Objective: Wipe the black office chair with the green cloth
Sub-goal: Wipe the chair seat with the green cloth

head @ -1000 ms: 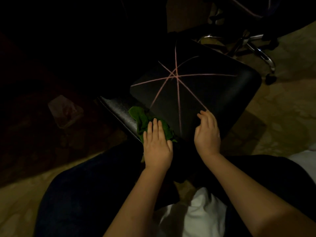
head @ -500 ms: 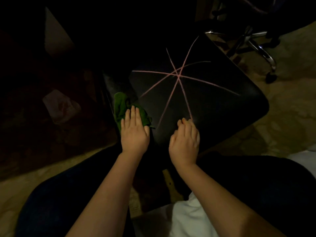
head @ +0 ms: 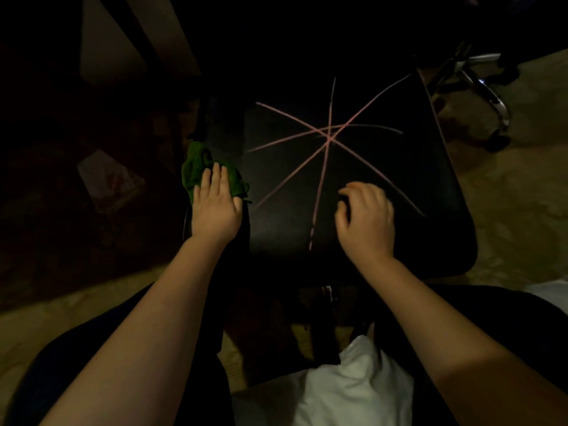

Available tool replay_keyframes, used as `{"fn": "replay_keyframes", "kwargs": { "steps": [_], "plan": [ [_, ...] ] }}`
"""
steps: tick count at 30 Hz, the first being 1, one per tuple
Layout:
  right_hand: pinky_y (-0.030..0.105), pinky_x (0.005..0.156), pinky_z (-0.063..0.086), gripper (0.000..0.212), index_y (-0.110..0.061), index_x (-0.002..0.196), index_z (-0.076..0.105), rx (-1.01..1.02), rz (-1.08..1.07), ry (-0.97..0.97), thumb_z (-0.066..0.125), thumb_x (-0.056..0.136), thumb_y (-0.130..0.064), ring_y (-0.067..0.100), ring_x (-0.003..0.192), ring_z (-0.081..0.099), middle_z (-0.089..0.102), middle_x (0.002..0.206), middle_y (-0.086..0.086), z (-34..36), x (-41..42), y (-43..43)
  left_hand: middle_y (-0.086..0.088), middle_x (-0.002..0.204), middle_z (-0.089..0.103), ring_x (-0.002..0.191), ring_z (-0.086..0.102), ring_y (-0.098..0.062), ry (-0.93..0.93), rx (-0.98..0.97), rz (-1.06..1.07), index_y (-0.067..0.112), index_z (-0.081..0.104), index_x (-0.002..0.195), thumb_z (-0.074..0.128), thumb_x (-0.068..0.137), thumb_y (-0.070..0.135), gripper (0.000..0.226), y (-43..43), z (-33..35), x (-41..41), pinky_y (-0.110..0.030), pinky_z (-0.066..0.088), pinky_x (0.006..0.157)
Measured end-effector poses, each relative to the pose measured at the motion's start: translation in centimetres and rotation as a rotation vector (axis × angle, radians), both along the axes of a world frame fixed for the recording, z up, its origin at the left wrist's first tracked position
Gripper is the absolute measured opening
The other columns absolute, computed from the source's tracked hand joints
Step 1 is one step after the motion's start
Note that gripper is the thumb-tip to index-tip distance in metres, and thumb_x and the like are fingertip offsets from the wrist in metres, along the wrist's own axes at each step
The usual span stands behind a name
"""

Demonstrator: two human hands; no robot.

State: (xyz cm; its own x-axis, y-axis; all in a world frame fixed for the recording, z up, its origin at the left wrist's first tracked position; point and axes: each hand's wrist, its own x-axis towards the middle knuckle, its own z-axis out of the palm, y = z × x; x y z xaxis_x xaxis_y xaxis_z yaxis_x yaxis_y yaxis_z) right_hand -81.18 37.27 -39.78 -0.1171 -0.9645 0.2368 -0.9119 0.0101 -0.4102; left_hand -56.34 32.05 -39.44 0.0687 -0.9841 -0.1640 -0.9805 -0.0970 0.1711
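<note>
Far to your left, on the dark floor, a crumpled pale wrapper lies well apart from the work and plays no part in it. Next comes the green cloth, bunched on the dark strip along the left edge of the black office chair; it is too dim to tell whether that strip is an armrest or part of the seat. Your left hand lies flat on the cloth with the fingers straight and close together, palm down. That looks like a pressing hold, spreading weight over the fabric so it drags across the surface instead of bunching further. The seat's centre carries pink lines crossing in a star, and the cloth sits just beside their nearest ends without touching them, so most of the seat looks not yet wiped. Your right hand rests on the seat near its front edge, fingers loosely bent with the tips down and nothing held. It is a little blurred, but it probably braces the chair so it cannot swivel or roll under the wiping. At far right, the chrome base of another chair stands clear.
</note>
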Motion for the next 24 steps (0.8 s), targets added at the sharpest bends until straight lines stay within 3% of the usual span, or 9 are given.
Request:
{"fn": "replay_keyframes", "kwargs": {
  "steps": [5,17,24],
  "plan": [
    [0.044,0.111,0.032,0.037,-0.012,0.127,0.054,0.096,-0.04,0.113,0.052,0.091,-0.022,0.025,0.13,0.043,0.051,0.134,0.008,-1.5,-0.4,-0.2,-0.008,0.164,-0.001,0.151,-0.004,-0.025,0.016,-0.028,0.03,0.005,0.004,0.155,0.035,0.101,0.025,0.065,2.2,-0.3,-1.3,-0.042,-0.001,0.12],
    [0.045,0.107,0.036,0.037,-0.01,0.124,0.055,0.043,-0.054,0.169,0.051,0.09,-0.021,0.026,0.125,0.046,0.054,0.13,0.009,-2.0,-0.4,-0.2,-0.008,0.164,-0.007,0.15,-0.01,-0.024,0.128,-0.094,-0.007,0.007,-0.004,0.154,0.041,0.094,0.024,0.077,10.6,-1.3,-8.6,-0.039,-0.012,0.117],
    [0.044,0.105,0.037,0.034,-0.011,0.121,0.057,0.009,-0.048,0.125,0.053,0.089,-0.02,0.026,0.124,0.047,0.056,0.128,0.009,-2.1,-0.5,-0.1,-0.01,0.163,-0.006,0.15,-0.011,-0.024,0.129,-0.089,-0.093,0.007,-0.002,0.153,0.044,0.095,0.024,0.076,11.8,-1.9,-9.0,-0.037,-0.009,0.121]
  ]
}}
